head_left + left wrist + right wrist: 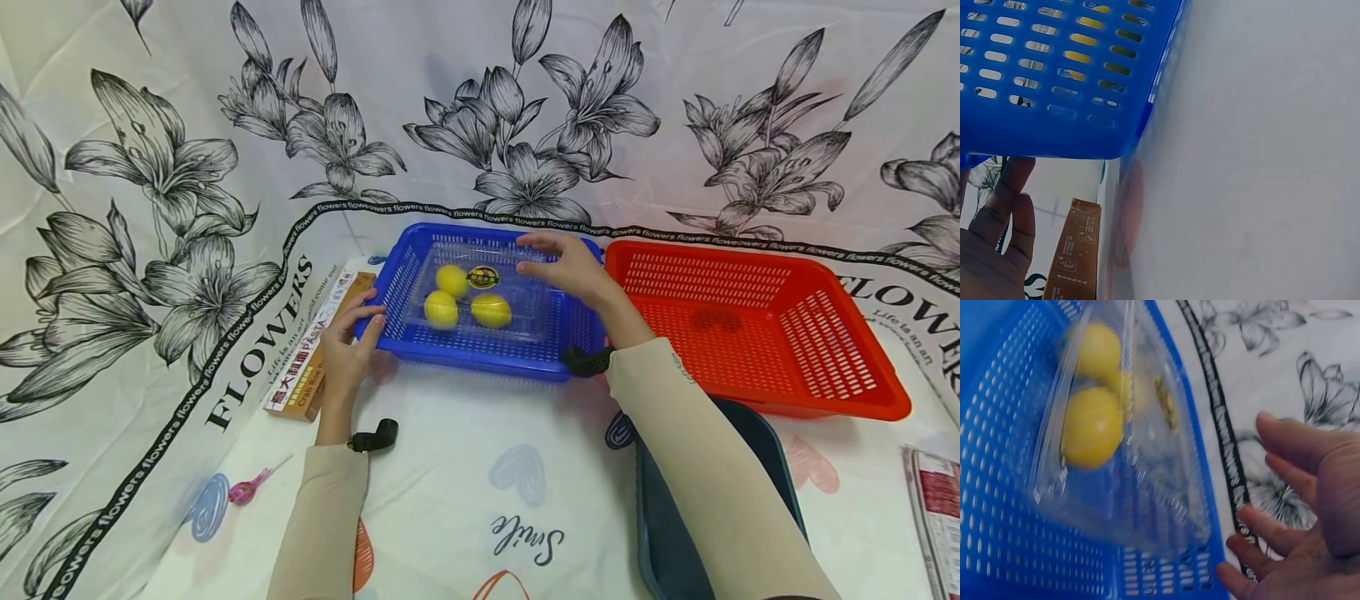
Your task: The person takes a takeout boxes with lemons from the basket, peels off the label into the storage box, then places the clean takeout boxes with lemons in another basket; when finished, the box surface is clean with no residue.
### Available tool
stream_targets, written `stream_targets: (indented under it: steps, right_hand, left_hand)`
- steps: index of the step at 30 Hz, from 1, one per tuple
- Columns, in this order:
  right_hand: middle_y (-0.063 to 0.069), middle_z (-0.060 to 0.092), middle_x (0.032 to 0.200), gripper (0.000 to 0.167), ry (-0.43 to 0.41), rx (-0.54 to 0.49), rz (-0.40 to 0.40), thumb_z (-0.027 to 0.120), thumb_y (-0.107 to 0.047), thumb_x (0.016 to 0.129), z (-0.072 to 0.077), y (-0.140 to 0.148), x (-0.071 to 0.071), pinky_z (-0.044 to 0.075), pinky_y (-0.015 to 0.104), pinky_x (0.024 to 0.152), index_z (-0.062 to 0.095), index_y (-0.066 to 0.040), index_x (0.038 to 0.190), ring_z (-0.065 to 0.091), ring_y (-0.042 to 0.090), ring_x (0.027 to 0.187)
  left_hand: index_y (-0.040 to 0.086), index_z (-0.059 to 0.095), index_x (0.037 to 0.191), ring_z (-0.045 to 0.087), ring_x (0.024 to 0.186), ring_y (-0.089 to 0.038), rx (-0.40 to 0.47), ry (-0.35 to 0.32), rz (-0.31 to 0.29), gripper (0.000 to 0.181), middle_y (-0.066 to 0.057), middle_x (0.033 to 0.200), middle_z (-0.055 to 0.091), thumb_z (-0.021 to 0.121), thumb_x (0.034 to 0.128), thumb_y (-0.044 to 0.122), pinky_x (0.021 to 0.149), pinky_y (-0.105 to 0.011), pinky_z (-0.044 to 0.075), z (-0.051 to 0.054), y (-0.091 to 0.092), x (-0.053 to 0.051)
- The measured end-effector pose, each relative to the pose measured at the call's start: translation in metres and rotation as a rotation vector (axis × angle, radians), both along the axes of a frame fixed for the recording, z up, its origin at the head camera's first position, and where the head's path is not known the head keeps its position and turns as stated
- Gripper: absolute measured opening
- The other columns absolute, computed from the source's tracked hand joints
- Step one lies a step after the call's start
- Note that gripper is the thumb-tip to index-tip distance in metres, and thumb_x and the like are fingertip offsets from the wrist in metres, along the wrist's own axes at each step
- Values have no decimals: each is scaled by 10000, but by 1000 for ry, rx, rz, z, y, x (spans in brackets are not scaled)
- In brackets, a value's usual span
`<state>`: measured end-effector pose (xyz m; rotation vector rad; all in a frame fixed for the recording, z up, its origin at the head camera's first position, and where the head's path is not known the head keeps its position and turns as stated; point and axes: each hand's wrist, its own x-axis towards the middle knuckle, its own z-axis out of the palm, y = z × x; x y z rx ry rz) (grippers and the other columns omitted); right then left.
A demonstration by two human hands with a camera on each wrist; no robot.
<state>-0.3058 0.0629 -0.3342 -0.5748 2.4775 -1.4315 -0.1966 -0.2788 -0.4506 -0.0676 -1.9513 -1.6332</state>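
beige sleeves point(712, 458), slotted plas. bskt point(480, 361), clear box point(480, 287) w/ rnd fruit point(491, 311)

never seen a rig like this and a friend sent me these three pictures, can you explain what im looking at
There's no machine here, just a person working bare-handed. The widest picture comes from a camera worn on the head; the other two come from the left wrist camera and the right wrist camera. Set out on the patterned cloth are a red basket, a dark tub, a narrow box, a small pink thing and, at the right edge, a packet. The left hand holds a blue basket by its left end. Inside are a clear plastic box and three yellow fruits. The right hand is near them, holding nothing.
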Motion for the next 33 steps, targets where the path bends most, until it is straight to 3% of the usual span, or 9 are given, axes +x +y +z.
stream_targets:
  steps: [5,9,17,23,28,33]
  right_hand:
    - [73,308,1674,732,-75,95,-38,751,-262,924,-11,6,-5,300,592,1227,409,-189,1567,252,352,1555]
    - [119,269,1682,792,-130,126,-48,750,-258,921,-19,8,-7,312,614,1211,343,-204,1598,239,381,1551]
    - [143,211,1685,768,-287,4,-57,739,-212,941,-27,10,-11,495,524,1096,339,-225,1597,264,370,1536]
    - [125,230,1677,742,-309,-19,-51,727,-208,950,-31,9,-13,505,521,1083,350,-208,1589,356,367,1478]
    - [118,353,1617,779,-374,-12,-23,730,-240,950,-35,6,-13,495,525,1094,306,-253,1602,504,344,1370]
    - [119,363,1598,768,-337,-9,1,732,-255,947,-37,3,-11,524,514,1052,319,-249,1594,529,350,1311]
  left_hand:
    - [-69,727,1113,589,1334,-247,3,-1,0,223,-125,1421,628,690,944,71,975,-157,534,-1,-1,3]
    - [-80,722,1115,584,1336,-275,13,-4,-7,219,-132,1427,621,682,949,58,965,-161,540,-1,-1,3]
    - [-136,693,1110,560,1343,-389,-2,-2,-33,228,-235,1428,592,667,944,18,978,-165,535,9,3,6]
    - [-116,702,1112,562,1356,-342,-3,-12,-26,220,-198,1433,601,667,948,25,989,-169,530,7,3,4]
    - [-81,717,1114,580,1346,-246,0,-15,-24,213,-122,1429,622,676,953,52,980,-167,535,3,2,3]
    - [-77,718,1114,585,1336,-253,-1,-9,-24,222,-120,1429,620,676,955,74,960,-174,549,3,1,4]
